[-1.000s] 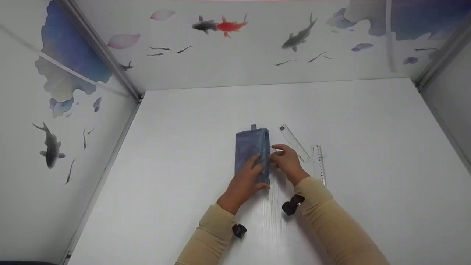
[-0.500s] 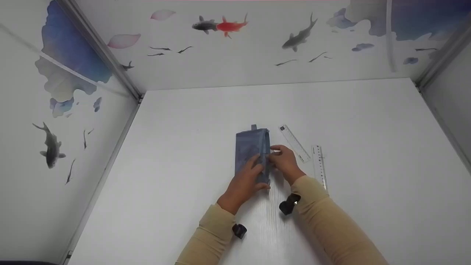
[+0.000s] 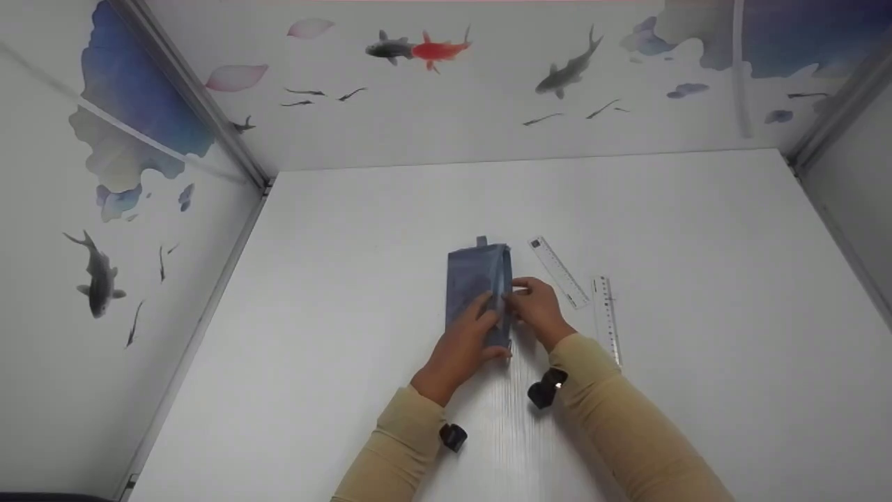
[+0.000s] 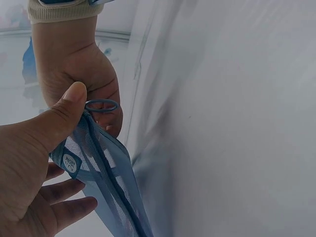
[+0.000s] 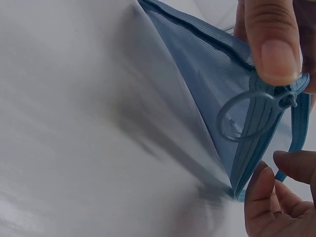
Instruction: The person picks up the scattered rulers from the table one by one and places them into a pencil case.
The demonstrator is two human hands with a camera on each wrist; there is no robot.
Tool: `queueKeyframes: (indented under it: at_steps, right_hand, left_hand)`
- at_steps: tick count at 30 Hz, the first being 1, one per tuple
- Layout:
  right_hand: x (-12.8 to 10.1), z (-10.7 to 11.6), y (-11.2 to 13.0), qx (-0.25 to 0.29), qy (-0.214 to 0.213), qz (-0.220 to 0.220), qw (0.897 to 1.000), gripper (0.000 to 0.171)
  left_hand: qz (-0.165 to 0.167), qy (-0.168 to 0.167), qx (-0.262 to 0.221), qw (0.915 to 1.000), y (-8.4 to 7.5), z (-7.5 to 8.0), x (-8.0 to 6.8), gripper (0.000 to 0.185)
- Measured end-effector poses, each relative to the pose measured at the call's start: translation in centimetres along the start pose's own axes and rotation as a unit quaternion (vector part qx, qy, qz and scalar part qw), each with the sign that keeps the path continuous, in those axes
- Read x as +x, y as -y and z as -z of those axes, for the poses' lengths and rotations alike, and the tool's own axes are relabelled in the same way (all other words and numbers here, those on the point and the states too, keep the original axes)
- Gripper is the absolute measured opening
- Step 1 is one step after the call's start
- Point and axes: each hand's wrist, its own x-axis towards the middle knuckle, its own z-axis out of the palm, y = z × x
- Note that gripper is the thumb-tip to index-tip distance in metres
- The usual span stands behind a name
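Note:
A blue mesh zip pouch stands on the table, its zipped side facing right. My left hand grips its near part, fingers over the top and thumb at the zip's near end. Beside that thumb, a round ring pull hangs from the zip in the right wrist view. A small printed label shows by the zip in the left wrist view. My right hand pinches the pouch's right side; in the right wrist view its thumb and index finger meet at the edging.
Two clear rulers lie right of the pouch: a shorter slanted ruler and a longer ruler, partly hidden by the right sleeve. White walls with painted fish bound the white table at the back and sides.
My right hand has shifted slightly left, its fingertips closing in on the pouch's right side. The left hand, pouch and rulers have stayed put.

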Motion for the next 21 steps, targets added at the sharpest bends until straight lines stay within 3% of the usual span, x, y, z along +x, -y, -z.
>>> queueKeyframes:
  at_steps: [13, 21]
  right_hand:
    - [-0.3, 0.6, -0.1, -0.018, -0.002, 0.017, 1.0, 0.042]
    - [-0.7, 1.2, -0.3, -0.065, -0.019, 0.049, 0.996, 0.04]
  left_hand:
    - [0.011, 0.005, -0.003, 0.9999, -0.3, 0.0, 0.1, 0.05]
    - [0.016, 0.01, 0.005, 0.9998, -0.4, -0.1, 0.1, 0.05]
